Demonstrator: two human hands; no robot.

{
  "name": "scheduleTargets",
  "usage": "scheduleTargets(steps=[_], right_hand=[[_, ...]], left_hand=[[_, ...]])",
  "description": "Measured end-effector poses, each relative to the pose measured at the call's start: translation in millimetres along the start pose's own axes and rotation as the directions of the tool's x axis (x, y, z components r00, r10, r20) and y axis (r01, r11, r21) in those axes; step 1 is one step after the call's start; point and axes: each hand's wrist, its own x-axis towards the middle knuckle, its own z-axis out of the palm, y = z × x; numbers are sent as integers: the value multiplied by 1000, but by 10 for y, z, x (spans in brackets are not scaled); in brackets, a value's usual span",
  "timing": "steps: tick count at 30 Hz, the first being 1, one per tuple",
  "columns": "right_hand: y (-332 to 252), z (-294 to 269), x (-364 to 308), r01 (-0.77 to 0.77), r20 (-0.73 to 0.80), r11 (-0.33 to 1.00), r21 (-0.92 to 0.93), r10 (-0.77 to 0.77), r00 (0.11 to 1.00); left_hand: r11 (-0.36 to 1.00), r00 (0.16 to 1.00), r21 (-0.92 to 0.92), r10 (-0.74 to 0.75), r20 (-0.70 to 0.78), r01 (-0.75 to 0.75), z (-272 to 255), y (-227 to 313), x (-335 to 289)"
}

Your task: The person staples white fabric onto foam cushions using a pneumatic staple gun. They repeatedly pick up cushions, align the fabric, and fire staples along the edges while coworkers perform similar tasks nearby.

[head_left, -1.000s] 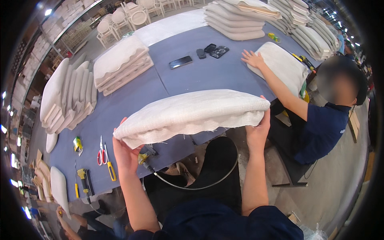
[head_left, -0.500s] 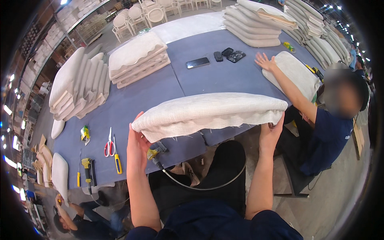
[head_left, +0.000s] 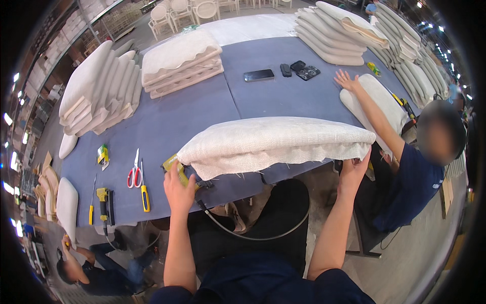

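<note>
A pale fabric-covered seat cushion point(head_left: 278, 134) spans the view before me, propped at the near table edge with its frayed cloth edge hanging toward me. My right hand point(head_left: 352, 169) grips its right end from below, the thumb at the fabric. Beyond the cushion's left end, my left hand point(head_left: 178, 190) has its fingers and thumb around a yellow and black staple gun point(head_left: 182, 176). Part of that tool is hidden behind the hand and cushion. A hose point(head_left: 243, 235) runs from the tool across my lap. Red-handled scissors point(head_left: 135, 177) and a yellow-handled screwdriver-like tool point(head_left: 145, 197) lie left of my left hand.
Another staple gun point(head_left: 104, 202) rests near the table's left edge. Stacks of cushions point(head_left: 179, 68) stand on the blue table point(head_left: 202, 109). A phone point(head_left: 258, 75) lies at the far middle. On the right, a co-worker's hand point(head_left: 348, 82) is beside a cushion point(head_left: 377, 101); another person point(head_left: 96, 273) crouches lower left.
My left hand has let go of the cushion's left end and closed around the staple gun. My right hand keeps its grip. The whole view has shifted slightly.
</note>
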Motion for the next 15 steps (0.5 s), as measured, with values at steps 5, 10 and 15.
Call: scheduleTargets(steps=[5, 10, 15], right_hand=[[185, -101, 173, 182, 78, 983, 19, -183, 980], [99, 209, 651, 226, 148, 974, 6, -224, 963], [-131, 558, 1080, 103, 378, 952, 288, -212, 901]], left_hand=[[875, 835, 11, -465, 295, 483, -73, 65, -21], [931, 906, -15, -351, 238, 365, 243, -356, 154], [926, 935, -206, -270, 228, 318, 162, -215, 64]])
